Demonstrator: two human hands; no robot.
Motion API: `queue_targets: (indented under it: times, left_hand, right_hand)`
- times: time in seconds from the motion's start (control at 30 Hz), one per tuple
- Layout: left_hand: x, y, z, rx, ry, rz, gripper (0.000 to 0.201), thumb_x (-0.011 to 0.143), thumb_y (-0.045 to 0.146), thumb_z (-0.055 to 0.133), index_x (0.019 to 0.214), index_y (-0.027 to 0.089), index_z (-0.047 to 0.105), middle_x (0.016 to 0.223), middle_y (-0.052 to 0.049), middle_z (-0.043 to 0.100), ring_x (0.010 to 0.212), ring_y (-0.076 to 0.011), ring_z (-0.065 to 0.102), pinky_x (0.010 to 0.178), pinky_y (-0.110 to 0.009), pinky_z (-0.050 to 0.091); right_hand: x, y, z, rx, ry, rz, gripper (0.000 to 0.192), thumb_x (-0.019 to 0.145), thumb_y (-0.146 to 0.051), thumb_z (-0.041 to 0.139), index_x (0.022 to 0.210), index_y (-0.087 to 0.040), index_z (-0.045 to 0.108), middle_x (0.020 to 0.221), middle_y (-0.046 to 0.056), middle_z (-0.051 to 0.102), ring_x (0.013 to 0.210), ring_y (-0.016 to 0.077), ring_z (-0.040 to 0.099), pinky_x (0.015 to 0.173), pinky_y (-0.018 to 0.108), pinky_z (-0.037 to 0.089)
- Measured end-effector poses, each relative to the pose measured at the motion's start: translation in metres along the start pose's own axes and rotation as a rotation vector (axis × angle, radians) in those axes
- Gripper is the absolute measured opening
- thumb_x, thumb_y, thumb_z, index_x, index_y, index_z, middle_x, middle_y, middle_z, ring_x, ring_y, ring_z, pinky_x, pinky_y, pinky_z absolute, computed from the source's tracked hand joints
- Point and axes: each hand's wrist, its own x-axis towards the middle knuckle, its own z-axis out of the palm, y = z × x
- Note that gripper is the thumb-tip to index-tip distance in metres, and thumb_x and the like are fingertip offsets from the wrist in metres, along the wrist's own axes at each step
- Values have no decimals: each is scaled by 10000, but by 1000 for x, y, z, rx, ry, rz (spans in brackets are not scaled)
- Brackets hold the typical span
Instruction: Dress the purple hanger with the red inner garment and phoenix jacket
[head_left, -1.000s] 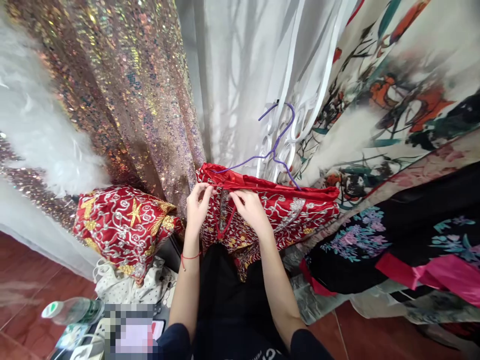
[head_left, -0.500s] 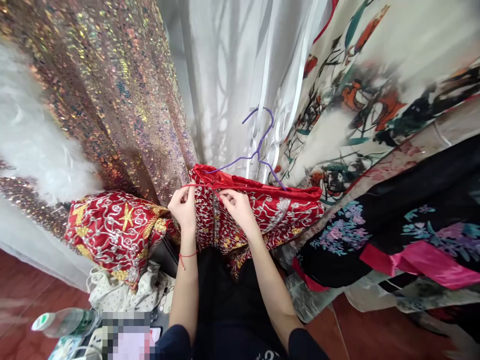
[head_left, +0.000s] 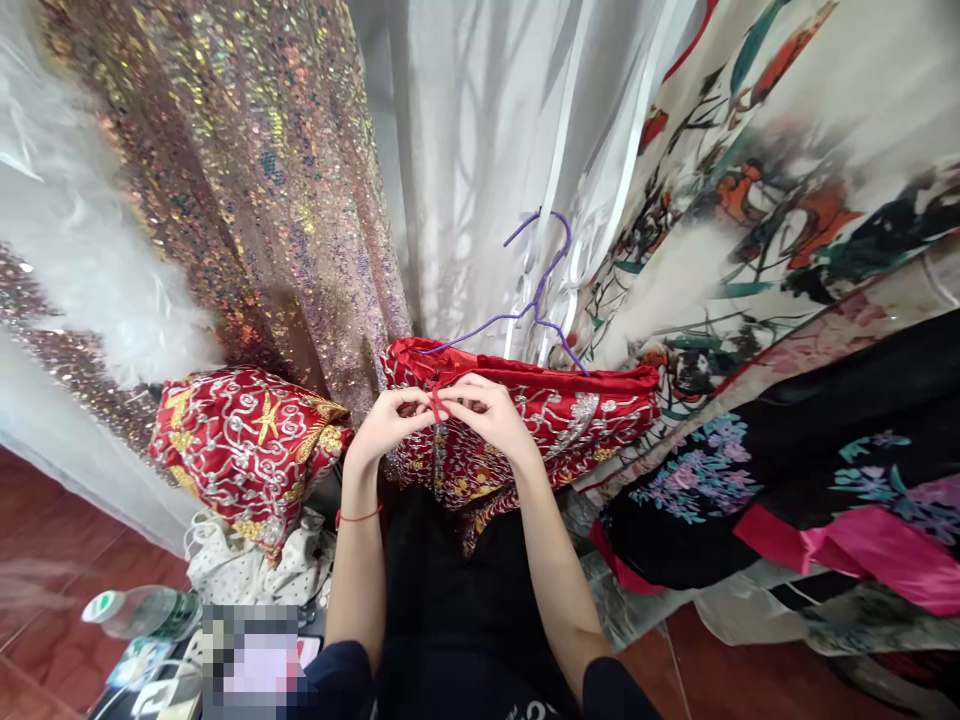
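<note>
I'm wearing a navy shirt (head_left: 442, 675) with short sleeves (head_left: 336, 680), white lettering (head_left: 537, 711) showing on its front. Beyond the shirt's left sleeve, a thin red cord bracelet (head_left: 360, 518) is circling my left wrist (head_left: 363, 488); just past its front, black fabric (head_left: 450, 570) is showing.

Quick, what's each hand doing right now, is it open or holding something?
Left hand: closed, pinching the red string.
Right hand: closed, pinching the same red string.
</note>
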Motion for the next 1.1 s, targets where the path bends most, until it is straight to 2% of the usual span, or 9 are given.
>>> queue_targets:
  times: [0.13,0.3,0.43,0.5,0.6,0.7,0.83,0.97,1.1]
  left_hand:
    - [0,2,-2,47,-91,-34,287,697,396,836,762,143,716,699,14,577,655,-103,469,629,-234,382]
    - [2,-6,4,4,5,-48,325,754,473,769,765,154,708,729,-6,641,672,-127,528,659,-253,437]
    - [2,-15,6,-28,132,24,291,829,466,694,842,177,663,766,-3,628,691,-123,546,663,-242,443]
    - [1,-18,5,-7,216,52,255,900,451,609,905,197,612,717,18,584,642,-112,531,628,-230,422]
    - [1,-22,2,227,374,88,207,961,417,513,932,216,552,700,22,601,613,-119,561,630,-236,417]
    - [7,-24,3,503,576,109,176,964,386,490,959,220,549,837,-21,702,698,-150,649,683,-254,440]
    - [22,-31,6,653,797,117,193,974,373,460,1008,210,559,845,-45,732,710,-174,680,675,-259,442]
    - [37,-43,2,795,885,88,187,973,330,454,1002,190,575,794,-55,709,672,-182,665,634,-259,409]
    - [41,-48,-3,832,867,63,178,968,308,463,990,180,585,832,-73,705,713,-191,664,638,-267,403]
  right_hand:
    - [-1,-2,-2,-116,-54,-82,193,939,-258,614,1029,-270,785,910,25,618,769,136,585,694,266,463]
    - [-2,-4,4,-225,35,-99,175,965,-260,572,1017,-220,735,954,37,637,815,145,618,763,273,488]
    - [-4,-1,8,-303,126,-54,137,972,-267,534,991,-221,662,972,35,641,743,139,602,715,268,494]
    - [-4,2,8,-345,192,-55,124,975,-261,515,973,-220,632,974,40,641,787,152,618,748,275,497]
    - [-3,5,6,-398,301,-88,111,979,-241,494,974,-210,600,982,54,643,885,177,628,793,289,487]
    - [-2,6,3,-497,376,-94,119,993,-227,462,976,-201,576,969,61,645,855,184,615,777,298,471]
    - [1,5,-1,-711,452,-133,184,1020,-204,391,973,-192,569,926,64,659,783,178,602,740,299,440]
    - [2,5,-6,-916,483,-99,251,1036,-206,355,976,-186,598,948,76,690,757,166,605,716,299,414]
    - [-1,6,-13,-994,453,-34,267,1037,-224,360,1011,-173,620,954,79,694,668,150,589,638,293,397]
